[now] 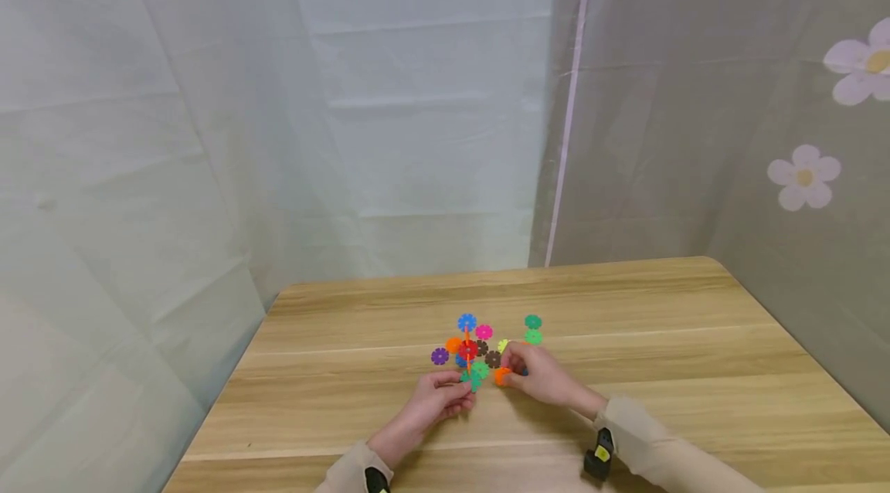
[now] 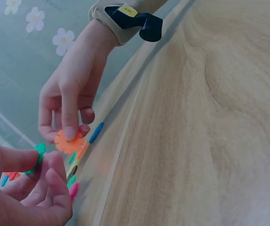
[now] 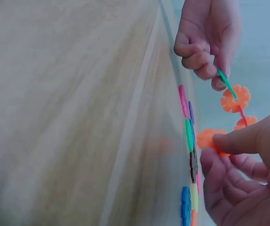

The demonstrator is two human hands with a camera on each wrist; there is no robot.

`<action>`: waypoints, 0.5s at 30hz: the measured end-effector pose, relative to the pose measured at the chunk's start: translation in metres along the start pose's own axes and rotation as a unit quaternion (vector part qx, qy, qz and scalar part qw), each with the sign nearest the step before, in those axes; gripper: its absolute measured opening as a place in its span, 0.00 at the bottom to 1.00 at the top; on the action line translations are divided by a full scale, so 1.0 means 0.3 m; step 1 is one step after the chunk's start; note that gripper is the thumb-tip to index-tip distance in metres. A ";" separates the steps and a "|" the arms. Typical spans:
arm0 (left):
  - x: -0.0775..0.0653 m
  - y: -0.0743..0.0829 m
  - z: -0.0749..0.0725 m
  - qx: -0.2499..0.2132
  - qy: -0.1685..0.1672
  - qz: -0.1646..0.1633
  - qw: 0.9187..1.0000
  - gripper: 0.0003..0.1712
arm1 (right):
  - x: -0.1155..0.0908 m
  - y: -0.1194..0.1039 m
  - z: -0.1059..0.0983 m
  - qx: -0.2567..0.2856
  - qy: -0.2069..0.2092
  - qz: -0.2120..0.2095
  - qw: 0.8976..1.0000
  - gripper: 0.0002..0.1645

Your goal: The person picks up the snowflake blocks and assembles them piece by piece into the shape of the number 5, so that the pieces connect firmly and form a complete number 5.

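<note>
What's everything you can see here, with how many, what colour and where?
Linked discs: several, green, orange and red, raised near the centre
Orange disc: one, orange, in the right hand
Other discs: roughly a dozen, mixed colours, on the table
Table: one, wood-toned, foreground
Backdrop cloth: count unclear, pale and grey, behind
Flower prints: at least two, pale with yellow centres, on the cloth
Sleeves: two, beige, foreground
Wrist devices: two, black, by the cuffs
Left hand: one, pinching a green linked disc
Right hand: one, pinching the orange disc
</note>
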State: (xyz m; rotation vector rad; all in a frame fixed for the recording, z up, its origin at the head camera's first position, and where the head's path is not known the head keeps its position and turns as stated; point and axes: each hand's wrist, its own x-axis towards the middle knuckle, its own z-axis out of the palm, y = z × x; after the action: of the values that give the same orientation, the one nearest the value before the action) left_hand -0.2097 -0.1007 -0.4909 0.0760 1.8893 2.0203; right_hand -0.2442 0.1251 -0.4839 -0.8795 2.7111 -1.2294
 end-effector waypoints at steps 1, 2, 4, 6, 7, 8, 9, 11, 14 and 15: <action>0.000 -0.001 0.000 -0.001 -0.001 0.002 1.000 0.12 | 0.000 -0.001 0.002 0.003 0.002 -0.007 1.000 0.08; 0.000 -0.001 0.000 -0.003 -0.001 0.003 1.000 0.11 | 0.000 -0.003 0.003 0.005 0.004 -0.013 1.000 0.08; -0.001 -0.001 0.000 -0.004 -0.001 0.004 1.000 0.12 | -0.001 -0.007 0.005 0.004 0.006 -0.017 1.000 0.08; -0.002 0.000 0.001 -0.005 0.001 0.003 1.000 0.13 | -0.001 -0.014 0.005 0.003 0.006 -0.018 1.000 0.07; -0.003 0.001 0.001 -0.006 0.002 0.004 1.000 0.13 | -0.001 -0.016 0.006 0.004 0.005 -0.018 1.000 0.07; -0.004 0.002 0.001 -0.006 0.002 0.004 1.000 0.14 | -0.002 -0.019 0.005 0.005 0.004 -0.016 1.000 0.07; -0.004 0.002 0.001 -0.006 0.004 0.004 1.000 0.14 | -0.003 -0.021 0.005 0.007 0.003 -0.015 1.000 0.06; -0.004 0.002 0.001 -0.007 0.004 0.004 1.000 0.15 | -0.003 -0.025 0.006 0.011 0.003 -0.019 1.000 0.06; -0.001 -0.001 0.000 -0.007 0.003 0.003 1.000 0.15 | -0.002 -0.029 0.007 0.019 0.004 -0.026 0.999 0.06; 0.000 -0.002 0.000 -0.007 0.003 0.003 1.000 0.15 | -0.001 -0.031 0.007 0.022 0.003 -0.027 0.999 0.06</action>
State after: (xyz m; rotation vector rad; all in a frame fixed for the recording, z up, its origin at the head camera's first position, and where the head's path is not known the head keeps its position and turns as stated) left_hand -0.2097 -0.1007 -0.4916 0.0729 1.8793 2.0403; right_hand -0.2389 0.1188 -0.4790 -0.9508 2.6711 -1.2989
